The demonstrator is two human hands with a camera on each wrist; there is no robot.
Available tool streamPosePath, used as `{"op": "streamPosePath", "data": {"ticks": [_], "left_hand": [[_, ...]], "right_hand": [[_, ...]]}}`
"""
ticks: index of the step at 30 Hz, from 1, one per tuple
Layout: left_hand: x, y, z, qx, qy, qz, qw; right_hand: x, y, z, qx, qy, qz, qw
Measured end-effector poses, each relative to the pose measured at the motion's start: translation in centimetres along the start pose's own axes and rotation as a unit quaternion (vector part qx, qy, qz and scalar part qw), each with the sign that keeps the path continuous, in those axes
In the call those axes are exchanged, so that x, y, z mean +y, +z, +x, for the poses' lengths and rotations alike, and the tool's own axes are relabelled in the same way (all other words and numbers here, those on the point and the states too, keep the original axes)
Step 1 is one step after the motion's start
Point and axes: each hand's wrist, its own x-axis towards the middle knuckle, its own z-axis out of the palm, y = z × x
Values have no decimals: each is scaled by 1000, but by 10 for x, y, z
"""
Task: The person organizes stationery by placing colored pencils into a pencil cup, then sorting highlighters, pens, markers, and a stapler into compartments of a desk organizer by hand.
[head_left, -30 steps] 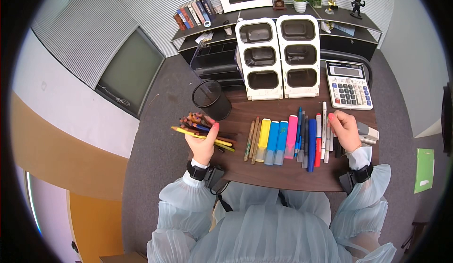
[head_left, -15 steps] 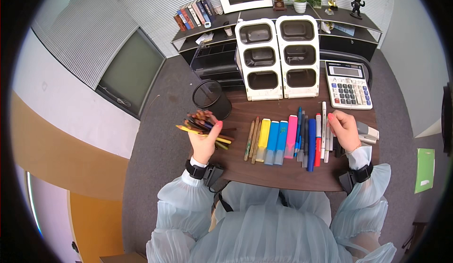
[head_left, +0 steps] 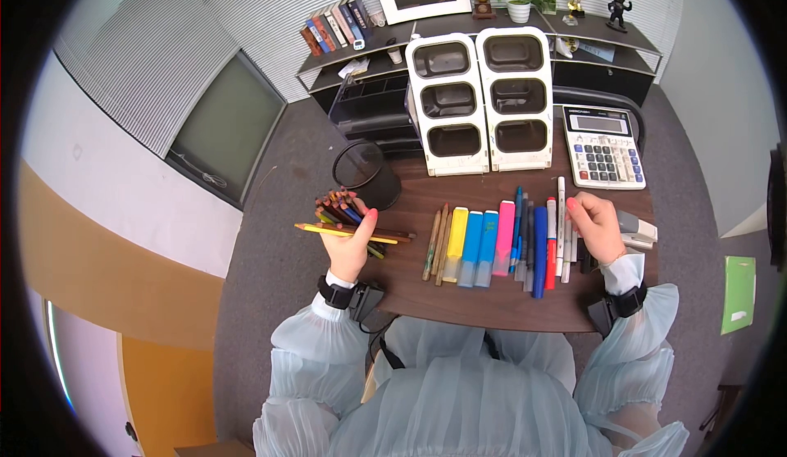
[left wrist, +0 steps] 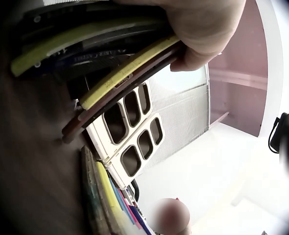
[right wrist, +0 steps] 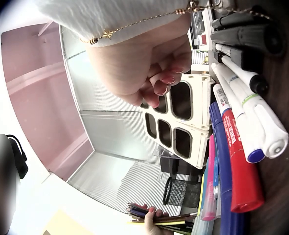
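Head view: the pencils [head_left: 337,209] sit bunched in the left hand [head_left: 348,254] at the table's [head_left: 443,304] left edge, near the cup [head_left: 380,186]. I judge them light and stiff, lacquer probably slippery, leads liable to snap; best gripped round mid-shaft. Left thumb clamps over the bunch, other fingers mostly hidden. Right hand [head_left: 600,227], fingers loosely curled by the pens [head_left: 540,252], holds nothing.

Free strip of table [head_left: 418,188] between markers [head_left: 505,240] and white rack [head_left: 479,119]; mesh cup [head_left: 380,187] stands beyond left hand [head_left: 348,250], calculator [head_left: 605,152] beyond right hand [head_left: 599,229].
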Motion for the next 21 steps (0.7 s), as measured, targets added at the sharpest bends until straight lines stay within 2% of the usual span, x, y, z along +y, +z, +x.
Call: {"op": "streamPosePath", "data": {"ticks": [2, 4, 8, 10, 11, 14, 16, 17, 21], "left_hand": [[-1, 1, 0, 5, 2, -5, 1000], [-1, 4, -2, -41, -21, -14, 999], [-4, 8, -2, -25, 33, -7, 999], [-8, 0, 2, -23, 11, 23, 999], [-4, 0, 3, -15, -1, -3, 1000], [11, 4, 9, 56, -1, -111, 992], [31, 2, 17, 136, 13, -115, 984], [45, 2, 25, 146, 74, -110, 980], [81, -11, 70, 168, 159, -153, 961]], "right_hand": [[-1, -1, 0, -2, 2, -2, 1000], [-1, 0, 0, -8, 6, -7, 1000], [0, 1, 0, -1, 1, -6, 1000], [-1, 0, -1, -5, 3, -5, 1000], [-2, 0, -1, -4, 3, -5, 1000], [-1, 1, 0, -5, -4, -1, 1000], [0, 0, 0, -11, -4, -13, 1000], [0, 0, 0, -10, -4, -13, 1000], [-1, 3, 0, -9, -2, -9, 1000]]}}
